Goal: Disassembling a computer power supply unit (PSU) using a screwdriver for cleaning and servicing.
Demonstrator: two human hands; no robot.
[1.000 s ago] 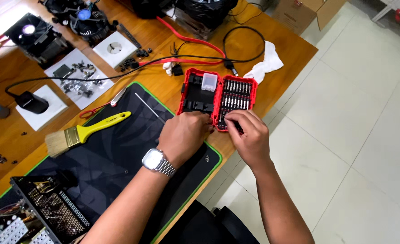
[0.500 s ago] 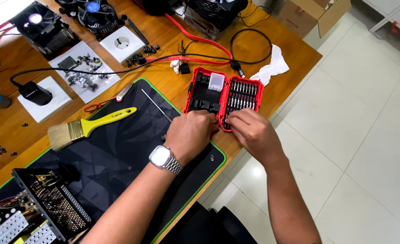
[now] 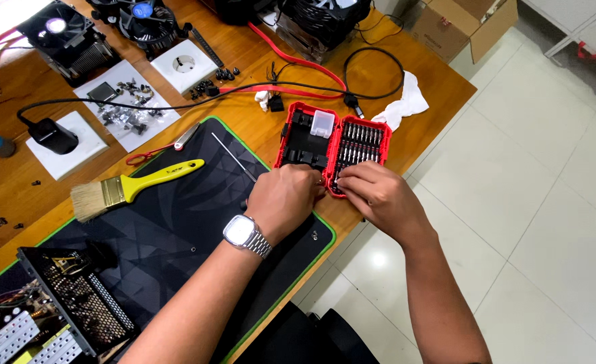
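A red bit case (image 3: 335, 140) lies open at the near edge of the wooden table (image 3: 439, 87), with rows of screwdriver bits in its right half and a small clear box in its left half. My left hand (image 3: 284, 200), a silver watch on its wrist, is curled at the case's near left corner. My right hand (image 3: 377, 195) rests at the near right corner, fingertips on the bit rows. Whether either hand pinches a bit is hidden by the fingers.
A black mat with green trim (image 3: 176, 229) carries a yellow-handled brush (image 3: 136, 182), a thin metal shaft (image 3: 234, 156) and a power supply (image 3: 62, 303). Cooling fans (image 3: 69, 40), screws on white paper (image 3: 126, 114), black and red cables (image 3: 298, 64), a white cloth (image 3: 405, 101) lie behind.
Both hands stay at the near edge of the red case with only small finger movements. The camera has shifted, so the scene sits slightly differently in view.
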